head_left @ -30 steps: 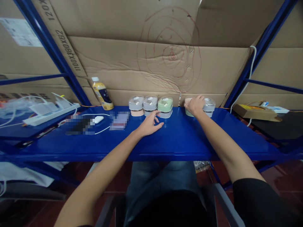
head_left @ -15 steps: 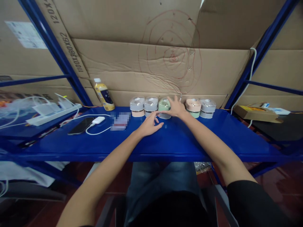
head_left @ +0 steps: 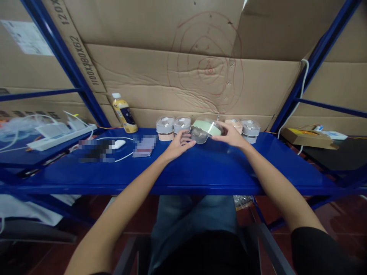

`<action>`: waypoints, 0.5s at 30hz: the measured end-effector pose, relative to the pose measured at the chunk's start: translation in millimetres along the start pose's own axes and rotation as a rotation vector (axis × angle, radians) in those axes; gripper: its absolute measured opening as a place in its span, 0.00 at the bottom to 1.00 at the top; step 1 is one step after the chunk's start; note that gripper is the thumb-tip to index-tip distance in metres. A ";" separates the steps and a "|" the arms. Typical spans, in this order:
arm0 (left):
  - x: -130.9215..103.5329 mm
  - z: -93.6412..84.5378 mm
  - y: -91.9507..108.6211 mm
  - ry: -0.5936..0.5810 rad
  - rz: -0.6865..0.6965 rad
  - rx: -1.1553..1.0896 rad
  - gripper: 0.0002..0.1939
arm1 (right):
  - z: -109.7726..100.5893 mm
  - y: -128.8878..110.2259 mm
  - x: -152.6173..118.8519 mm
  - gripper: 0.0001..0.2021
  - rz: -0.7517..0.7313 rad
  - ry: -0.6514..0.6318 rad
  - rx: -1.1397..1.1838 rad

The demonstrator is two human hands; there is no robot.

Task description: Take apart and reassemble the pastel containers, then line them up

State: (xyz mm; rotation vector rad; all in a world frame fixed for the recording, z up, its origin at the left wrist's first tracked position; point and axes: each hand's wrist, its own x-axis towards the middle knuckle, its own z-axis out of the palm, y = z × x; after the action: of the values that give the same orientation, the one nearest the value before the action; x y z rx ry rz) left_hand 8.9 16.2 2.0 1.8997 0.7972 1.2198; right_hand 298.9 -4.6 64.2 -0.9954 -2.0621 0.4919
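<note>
My right hand (head_left: 231,136) grips a pale green round container (head_left: 207,126) with a clear cover. It is lifted and tilted, its left side over a grey container (head_left: 199,136) on the blue table. My left hand (head_left: 180,146) is just left of the grey container, thumb and fingers apart; whether the thumb tip touches it I cannot tell. Left of that stand two stacks of similar containers, one grey over peach (head_left: 165,130), the other grey (head_left: 182,123). To the right are a peach-topped stack (head_left: 233,123), partly behind my right hand, and a grey stack (head_left: 250,130).
A yellow drink bottle (head_left: 125,114) stands at the back left. Near it on the blue table (head_left: 183,175) lie a blurred-out flat item (head_left: 145,146), a white charger (head_left: 118,144) and cables. Cardboard (head_left: 137,84) backs the table, and blue posts (head_left: 312,61) frame it.
My right hand has lifted the green container off the grey one below and tipped it, moving right. My left hand has shifted slightly left, away from my right hand.
</note>
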 end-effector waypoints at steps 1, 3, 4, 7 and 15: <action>-0.1 -1.4 0.3 -0.031 -0.034 -0.069 0.39 | -1.7 -1.2 -6.9 0.48 0.019 -0.090 0.111; -2.0 -3.4 3.1 -0.130 -0.095 -0.183 0.39 | -1.0 -3.0 -17.4 0.50 0.058 -0.266 0.281; -3.6 -3.9 5.6 -0.195 -0.120 -0.231 0.39 | 0.7 -3.2 -20.6 0.51 0.073 -0.341 0.330; -8.5 -4.8 14.7 -0.359 -0.158 -0.291 0.39 | 6.7 0.7 -24.1 0.52 0.108 -0.467 0.357; -10.9 0.6 18.0 -0.299 -0.064 0.150 0.57 | 4.7 14.1 -23.0 0.53 0.100 -0.608 0.308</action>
State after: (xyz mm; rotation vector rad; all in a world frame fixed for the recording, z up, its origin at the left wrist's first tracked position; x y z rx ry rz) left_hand 7.5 -2.4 11.6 2.0974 0.7969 0.8303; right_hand 311.1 -14.0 41.6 -0.8275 -2.3556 1.2481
